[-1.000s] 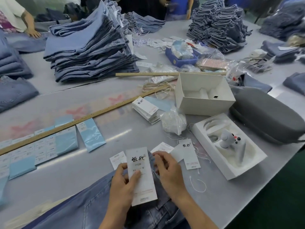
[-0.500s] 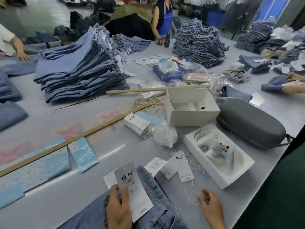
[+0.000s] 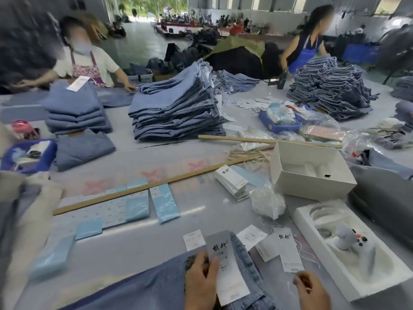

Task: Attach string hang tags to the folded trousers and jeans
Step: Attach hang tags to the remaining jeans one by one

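The hang tag (image 3: 228,268) lies lengthways across the jeans (image 3: 156,285) at the bench's near edge, pinned under the left hand's (image 3: 201,280) thumb, while the right hand (image 3: 311,289), just beside it, seems to pinch its thin string, though blur leaves that unsure.

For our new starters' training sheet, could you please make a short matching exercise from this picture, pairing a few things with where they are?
Things:
1. hang tag
2. game controller
3. wooden ruler
4. white box

Places:
A. lying in a moulded white tray
B. held in the left hand over the jeans
C. standing open beside a stack of tags
D. lying along the table above the blue labels

Pairs: 1-B, 2-A, 3-D, 4-C
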A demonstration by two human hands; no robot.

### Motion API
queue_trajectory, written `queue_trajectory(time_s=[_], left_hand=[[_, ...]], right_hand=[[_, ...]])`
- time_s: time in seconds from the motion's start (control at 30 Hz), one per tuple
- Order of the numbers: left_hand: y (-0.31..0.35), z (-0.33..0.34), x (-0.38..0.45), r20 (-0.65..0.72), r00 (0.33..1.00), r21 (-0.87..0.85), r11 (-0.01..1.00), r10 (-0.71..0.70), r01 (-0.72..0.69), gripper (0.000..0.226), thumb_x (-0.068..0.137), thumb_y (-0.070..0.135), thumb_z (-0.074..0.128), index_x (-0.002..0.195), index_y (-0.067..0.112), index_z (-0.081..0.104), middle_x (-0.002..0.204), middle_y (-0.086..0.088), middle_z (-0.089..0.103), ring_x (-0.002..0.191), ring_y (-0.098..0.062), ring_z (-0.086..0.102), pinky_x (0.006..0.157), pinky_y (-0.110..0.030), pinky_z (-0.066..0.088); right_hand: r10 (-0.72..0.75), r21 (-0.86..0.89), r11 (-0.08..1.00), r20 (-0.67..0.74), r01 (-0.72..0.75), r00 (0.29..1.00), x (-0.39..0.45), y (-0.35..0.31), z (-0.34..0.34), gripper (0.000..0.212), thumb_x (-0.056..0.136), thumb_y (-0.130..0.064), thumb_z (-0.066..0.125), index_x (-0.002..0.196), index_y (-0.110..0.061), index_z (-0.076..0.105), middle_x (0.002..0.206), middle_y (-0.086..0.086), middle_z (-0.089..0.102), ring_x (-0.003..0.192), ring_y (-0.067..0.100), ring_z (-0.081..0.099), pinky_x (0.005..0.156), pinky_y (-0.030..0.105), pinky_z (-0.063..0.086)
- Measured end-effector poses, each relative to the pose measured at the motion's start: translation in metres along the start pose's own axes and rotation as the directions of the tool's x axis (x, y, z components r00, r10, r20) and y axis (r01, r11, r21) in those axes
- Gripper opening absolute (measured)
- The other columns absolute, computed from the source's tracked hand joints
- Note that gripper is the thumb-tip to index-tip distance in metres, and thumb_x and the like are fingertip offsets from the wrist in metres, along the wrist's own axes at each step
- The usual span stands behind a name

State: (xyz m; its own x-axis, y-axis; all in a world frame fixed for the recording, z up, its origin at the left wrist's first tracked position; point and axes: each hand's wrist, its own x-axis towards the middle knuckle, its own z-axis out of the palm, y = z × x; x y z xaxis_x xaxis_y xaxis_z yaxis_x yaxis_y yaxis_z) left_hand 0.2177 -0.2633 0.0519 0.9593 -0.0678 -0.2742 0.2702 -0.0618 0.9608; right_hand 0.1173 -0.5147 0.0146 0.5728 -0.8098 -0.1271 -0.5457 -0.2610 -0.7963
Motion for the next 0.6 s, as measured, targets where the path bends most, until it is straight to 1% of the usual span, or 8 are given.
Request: queue_trajectory(time_s=[0.1,0.17,0.23,0.33,0.43,0.5,0.57,0.6], left_hand=[[0.008,-0.007,0.000,0.042,0.998,-0.048,0.998,-0.046,0.048,0.020,0.098,0.012,0.066,0.113,0.025,0.065,0.088,0.016,0.078,0.083,-0.007,0.075,0.069,-0.023,0.059],[0.015,-0.011,-0.001,0.044,0.999,-0.048,0.999,-0.006,0.008,0.022,0.099,0.011,0.064,0.109,0.030,0.063,0.090,0.011,0.079,0.083,-0.014,0.076,0.070,-0.028,0.061],[0.023,-0.016,0.000,0.018,0.999,-0.052,0.998,0.033,-0.032,0.014,0.100,0.014,0.063,0.102,0.028,0.065,0.091,0.006,0.078,0.082,-0.018,0.075,0.070,-0.030,0.060],[0.037,-0.025,-0.003,-0.030,0.999,-0.100,0.994,0.045,-0.048,0.013,0.101,0.021,0.063,0.089,0.024,0.065,0.086,-0.004,0.077,0.080,-0.022,0.074,0.067,-0.034,0.059],[0.050,-0.035,-0.014,-0.043,0.995,-0.079,0.992,0.094,-0.097,0.022,0.097,0.036,0.064,0.076,0.030,0.063,0.077,-0.007,0.073,0.070,-0.016,0.069,0.061,-0.032,0.055],[0.056,-0.044,-0.024,-0.038,0.990,-0.054,0.989,0.137,-0.139,0.016,0.095,0.039,0.065,0.082,0.030,0.067,0.078,-0.005,0.073,0.069,-0.012,0.069,0.060,-0.025,0.053],[0.060,-0.052,-0.030,-0.017,0.990,-0.078,0.987,0.143,-0.144,0.004,0.097,0.029,0.066,0.101,0.029,0.066,0.082,-0.002,0.077,0.072,-0.015,0.074,0.060,-0.023,0.054],[0.061,-0.054,-0.032,-0.004,0.991,-0.081,0.988,0.133,-0.133,0.013,0.098,0.024,0.066,0.110,0.028,0.063,0.083,-0.002,0.078,0.073,-0.017,0.076,0.059,-0.022,0.056]], right_hand=[[-0.135,0.211,0.971,0.079,0.115,0.988,-0.022,-0.063,0.006,0.020,0.081,-0.002,0.081,0.092,-0.018,0.076,0.077,-0.005,0.077,0.072,-0.006,0.067,0.069,-0.001,0.046],[-0.278,0.308,0.926,0.170,0.217,0.945,-0.036,-0.102,0.014,0.020,0.081,-0.009,0.082,0.093,-0.024,0.079,0.085,-0.011,0.078,0.082,-0.003,0.071,0.076,0.006,0.051],[-0.415,0.381,0.868,0.208,0.318,0.886,-0.051,-0.134,0.026,0.019,0.082,-0.011,0.079,0.093,-0.027,0.079,0.089,-0.009,0.078,0.084,0.005,0.072,0.079,0.016,0.056],[-0.531,0.366,0.827,0.261,0.427,0.806,-0.067,-0.165,0.053,0.016,0.087,-0.008,0.076,0.093,-0.023,0.075,0.087,-0.009,0.076,0.083,0.011,0.071,0.076,0.030,0.059],[-0.644,0.320,0.760,0.247,0.566,0.724,-0.085,-0.180,0.071,0.025,0.090,-0.009,0.073,0.091,-0.032,0.065,0.086,-0.012,0.070,0.080,0.009,0.068,0.070,0.024,0.056],[-0.720,0.265,0.693,0.204,0.670,0.664,-0.094,-0.182,0.076,0.026,0.091,-0.012,0.073,0.092,-0.036,0.060,0.086,-0.015,0.066,0.077,0.009,0.064,0.066,0.019,0.052],[-0.752,0.234,0.659,0.161,0.715,0.640,-0.099,-0.185,0.078,0.020,0.093,-0.015,0.070,0.096,-0.032,0.060,0.087,-0.015,0.064,0.076,0.008,0.063,0.064,0.019,0.052],[-0.753,0.224,0.657,0.136,0.720,0.644,-0.098,-0.187,0.079,0.018,0.093,-0.014,0.070,0.096,-0.029,0.061,0.086,-0.014,0.063,0.076,0.008,0.063,0.064,0.021,0.052]])
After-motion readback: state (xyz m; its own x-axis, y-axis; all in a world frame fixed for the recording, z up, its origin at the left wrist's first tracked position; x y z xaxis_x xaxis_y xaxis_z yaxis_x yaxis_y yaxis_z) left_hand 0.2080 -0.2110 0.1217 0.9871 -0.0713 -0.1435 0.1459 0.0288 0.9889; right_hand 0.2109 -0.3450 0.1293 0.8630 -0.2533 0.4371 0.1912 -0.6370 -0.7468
